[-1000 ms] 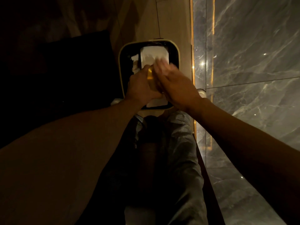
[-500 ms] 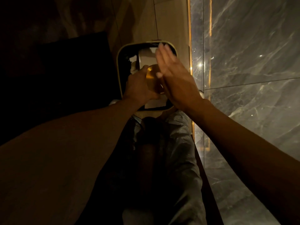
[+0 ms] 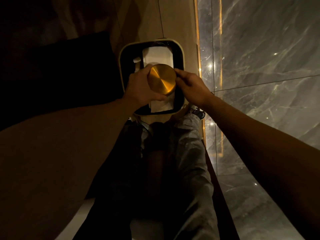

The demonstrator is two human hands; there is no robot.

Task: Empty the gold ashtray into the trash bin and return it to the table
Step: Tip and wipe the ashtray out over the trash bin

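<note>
- Since half a second ago, the right hand (image 3: 191,87) has dropped from a raised flat palm to the rim of the round brushed-gold metal ashtray (image 3: 161,79), fingertips touching it.
- Left hand (image 3: 140,87) has its grip closed around the ashtray's left side.
- Ashtray faces base-up over the cream-rimmed square trash bin (image 3: 181,54), which holds white paper (image 3: 158,55).

Dim, warm light (marble glints), wide-angle distortion.
</note>
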